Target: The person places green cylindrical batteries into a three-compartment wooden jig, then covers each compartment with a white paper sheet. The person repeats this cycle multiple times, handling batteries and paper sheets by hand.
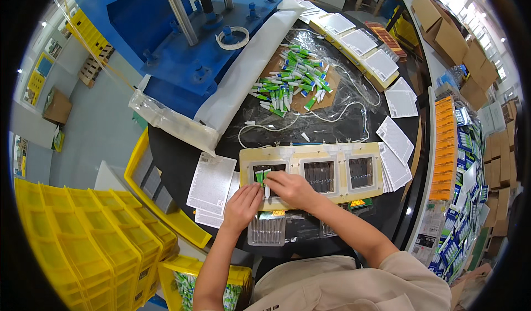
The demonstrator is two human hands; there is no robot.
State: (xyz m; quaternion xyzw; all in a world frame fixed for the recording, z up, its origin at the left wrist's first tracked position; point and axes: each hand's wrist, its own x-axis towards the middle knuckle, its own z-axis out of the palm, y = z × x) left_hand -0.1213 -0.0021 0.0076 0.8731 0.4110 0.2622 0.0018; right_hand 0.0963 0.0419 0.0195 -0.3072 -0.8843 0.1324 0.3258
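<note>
In front of me lies a long cream-coloured fixture (pixel 338 200) with three framed windows, each holding a clear plastic tray. My hands are both over its left window (pixel 279 166). My left hand (pixel 243 205) has its fingertips closed at a small green tube (pixel 259 176) with a white cap. Next to it, my right hand (pixel 293 190) pinches another green tube (pixel 267 172); the fingers partly hide both tubes. The middle window (pixel 319 176) and the right window (pixel 360 172) show ribbed trays without tubes. Beyond the fixture lies a pile of green-and-white tubes (pixel 293 78).
A blue press (pixel 204 51) stands at the far left of the round black table. Printed white cards (pixel 213 181) lie left and right of the fixture. A second fixture (pixel 359 42) holds cards at the back. Yellow crates (pixel 88 239) stand at lower left; packed blisters (pixel 464 183) fill the right side.
</note>
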